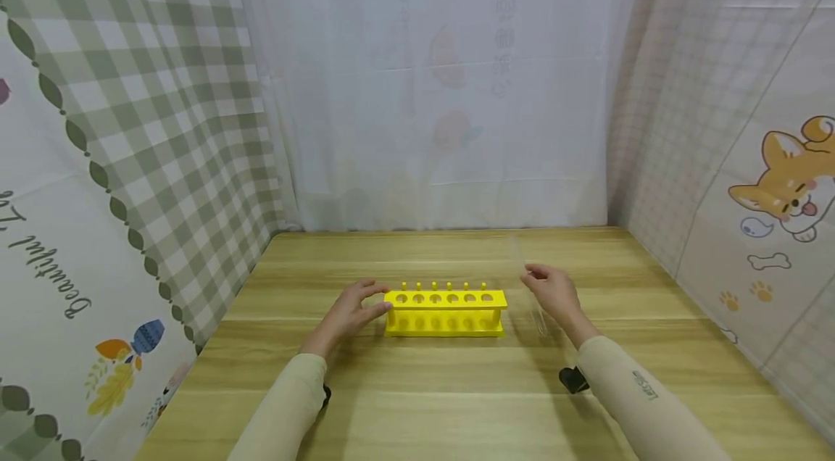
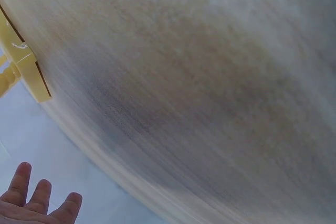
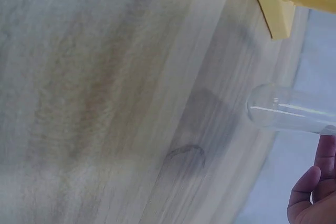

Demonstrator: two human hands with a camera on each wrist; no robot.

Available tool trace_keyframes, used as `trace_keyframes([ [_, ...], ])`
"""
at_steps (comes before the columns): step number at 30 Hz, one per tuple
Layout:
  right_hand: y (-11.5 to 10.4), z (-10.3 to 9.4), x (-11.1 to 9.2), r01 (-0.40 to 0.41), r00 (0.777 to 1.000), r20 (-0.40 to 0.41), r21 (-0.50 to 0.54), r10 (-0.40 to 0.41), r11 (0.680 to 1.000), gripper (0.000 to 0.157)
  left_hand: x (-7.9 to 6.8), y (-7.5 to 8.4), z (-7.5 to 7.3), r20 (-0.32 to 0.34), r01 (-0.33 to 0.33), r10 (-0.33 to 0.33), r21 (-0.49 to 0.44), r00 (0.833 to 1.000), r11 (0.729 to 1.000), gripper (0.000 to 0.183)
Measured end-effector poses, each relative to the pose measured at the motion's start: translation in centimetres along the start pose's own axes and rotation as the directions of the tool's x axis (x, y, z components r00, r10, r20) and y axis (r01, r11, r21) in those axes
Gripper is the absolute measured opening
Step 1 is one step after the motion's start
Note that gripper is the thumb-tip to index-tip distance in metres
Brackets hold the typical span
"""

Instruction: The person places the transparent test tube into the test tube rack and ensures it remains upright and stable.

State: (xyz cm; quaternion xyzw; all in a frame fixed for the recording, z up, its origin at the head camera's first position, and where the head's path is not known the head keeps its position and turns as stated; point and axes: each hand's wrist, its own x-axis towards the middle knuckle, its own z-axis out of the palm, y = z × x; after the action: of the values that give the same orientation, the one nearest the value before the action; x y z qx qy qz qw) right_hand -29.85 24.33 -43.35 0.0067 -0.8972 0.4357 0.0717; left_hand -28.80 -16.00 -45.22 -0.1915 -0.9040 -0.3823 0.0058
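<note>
A yellow test tube rack [image 1: 446, 300], with a row of round holes in front and a row of pegs behind, stands on the table. At its left end is my left hand [image 1: 352, 310], the thumb tip right at the top corner and the fingers spread. To the right of the rack, my right hand [image 1: 554, 294] pinches a clear test tube [image 3: 294, 109] between thumb and fingers. In the right wrist view its rounded, closed end hangs above the table, apart from the rack's foot [image 3: 275, 3]. The rack's holes show no tubes.
The wood-grain table [image 1: 430, 388] ends at a white curtain [image 1: 424, 84] behind. A green checked cloth [image 1: 163, 69] hangs on the left and a cloth with a cartoon dog [image 1: 792, 193] on the right. A black wrist strap piece [image 1: 574, 380] sits under the right forearm.
</note>
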Motion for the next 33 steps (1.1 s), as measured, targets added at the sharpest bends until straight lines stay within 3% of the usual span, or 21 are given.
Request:
trace_keyframes([
  [23, -1.6, -0.8, 0.3, 0.038, 0.993, -0.117, 0.155, -0.020, 0.987, 0.048, -0.3, 0.4, -0.1, -0.001, -0.001, 0.001, 0.003, 1.000, 1.000, 0.043],
  [33, -3.1, -1.0, 0.3, 0.085, 0.984, -0.175, 0.254, -0.041, 0.963, 0.048, -0.3, 0.3, 0.0, 0.002, 0.003, -0.003, -0.003, 1.000, 1.000, 0.043],
])
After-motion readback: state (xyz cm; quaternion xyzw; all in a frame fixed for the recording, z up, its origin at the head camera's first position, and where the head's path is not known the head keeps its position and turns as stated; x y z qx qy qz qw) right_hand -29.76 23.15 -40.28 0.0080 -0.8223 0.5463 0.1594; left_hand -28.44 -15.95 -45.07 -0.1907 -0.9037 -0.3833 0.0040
